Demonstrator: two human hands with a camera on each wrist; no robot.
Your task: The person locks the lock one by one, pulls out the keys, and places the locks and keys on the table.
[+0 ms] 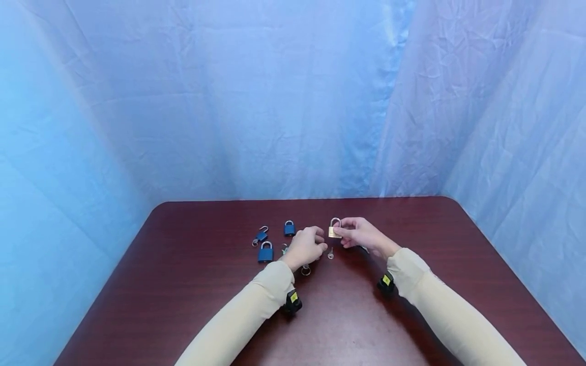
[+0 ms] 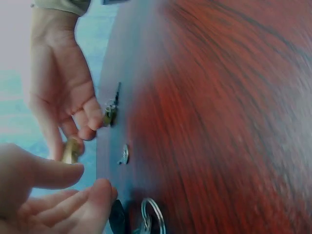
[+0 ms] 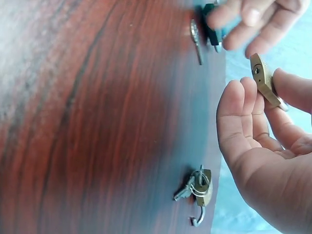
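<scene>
brass padlock (image 3: pixel 263 80) between right hand (image 3: pixel 265 146) fingertips

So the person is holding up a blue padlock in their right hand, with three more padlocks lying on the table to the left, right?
Not quite: the padlock pinched in the right hand is brass-coloured, not blue, as the head view shows and the right wrist view confirms. The rest holds: three blue padlocks lie on the table to the left.
</scene>
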